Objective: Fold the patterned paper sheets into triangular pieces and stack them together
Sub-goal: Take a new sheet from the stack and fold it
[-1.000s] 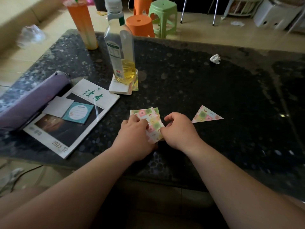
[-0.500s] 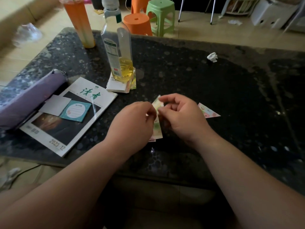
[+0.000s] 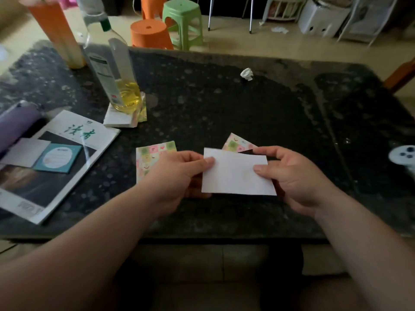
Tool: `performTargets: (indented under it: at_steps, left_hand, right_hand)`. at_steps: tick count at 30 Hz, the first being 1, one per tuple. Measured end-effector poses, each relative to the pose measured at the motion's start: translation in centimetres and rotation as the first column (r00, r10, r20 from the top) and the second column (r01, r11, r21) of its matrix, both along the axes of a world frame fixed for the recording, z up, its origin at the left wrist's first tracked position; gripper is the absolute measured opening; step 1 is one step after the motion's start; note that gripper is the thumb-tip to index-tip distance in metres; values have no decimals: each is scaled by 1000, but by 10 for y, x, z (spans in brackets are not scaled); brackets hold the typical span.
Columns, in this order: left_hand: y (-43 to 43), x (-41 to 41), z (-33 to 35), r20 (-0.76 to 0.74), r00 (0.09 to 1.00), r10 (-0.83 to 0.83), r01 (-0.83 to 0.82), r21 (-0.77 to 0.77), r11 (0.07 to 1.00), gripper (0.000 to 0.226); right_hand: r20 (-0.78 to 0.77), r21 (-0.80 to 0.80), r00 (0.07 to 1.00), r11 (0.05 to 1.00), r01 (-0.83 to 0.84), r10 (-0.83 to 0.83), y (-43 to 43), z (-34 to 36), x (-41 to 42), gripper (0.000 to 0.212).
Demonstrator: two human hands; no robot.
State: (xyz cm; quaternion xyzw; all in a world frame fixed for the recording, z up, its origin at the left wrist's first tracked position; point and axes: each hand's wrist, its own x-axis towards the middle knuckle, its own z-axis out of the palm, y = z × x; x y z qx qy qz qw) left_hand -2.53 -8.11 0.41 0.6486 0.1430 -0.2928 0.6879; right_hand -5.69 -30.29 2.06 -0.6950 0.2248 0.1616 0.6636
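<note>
Both my hands hold one paper sheet (image 3: 235,173) above the dark table (image 3: 224,104), its plain white side facing me. My left hand (image 3: 177,173) pinches its left edge and my right hand (image 3: 294,176) pinches its right edge. On the table under my left hand lies a patterned sheet (image 3: 152,153) with green and pink squares. A folded patterned triangle (image 3: 237,143) lies just beyond the held sheet, partly hidden by it. A small stack of paper (image 3: 121,118) sits under the oil bottle.
An oil bottle (image 3: 112,70) and an orange cup (image 3: 56,32) stand at the back left. A magazine (image 3: 56,162) with note pads and a purple case (image 3: 15,126) lie at the left. A crumpled white scrap (image 3: 247,74) sits mid-back. Stools (image 3: 182,21) stand beyond the table.
The sheet was lifted off the patterned pile and turned over, so its white side now faces me. My hands have spread apart to its two edges.
</note>
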Motion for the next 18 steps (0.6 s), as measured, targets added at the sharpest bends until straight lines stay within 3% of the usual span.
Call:
performTargets:
  at_steps: [2,4,8,11,14,18]
  left_hand:
    - [-10,-2,-9,-38,998,-56,60,115,992,16]
    - [-18,-2,-15,-82,991,-105,117,158,981,17]
    - [-27,1,-25,-192,981,-29,52,114,992,13]
    - [-33,1,-29,-274,961,41,-42,2,999,17]
    - [-36,1,-33,-332,942,58,-85,-68,994,22]
    - [-38,-2,-35,-349,935,59,-90,-74,993,17]
  right_hand:
    - [56,-283,995,957,-58,77,-7,-8,-9,46]
    - [86,-514,977,849,-124,195,-12,-19,-15,57]
    - [75,-803,930,575,-157,359,-14,-30,-19,73]
    - [92,-877,814,433,-206,573,-11,-28,-22,80]
    - [126,-879,711,410,-244,692,-4,-40,-29,58]
    - [286,-865,670,485,-126,685,5,-61,-32,13]
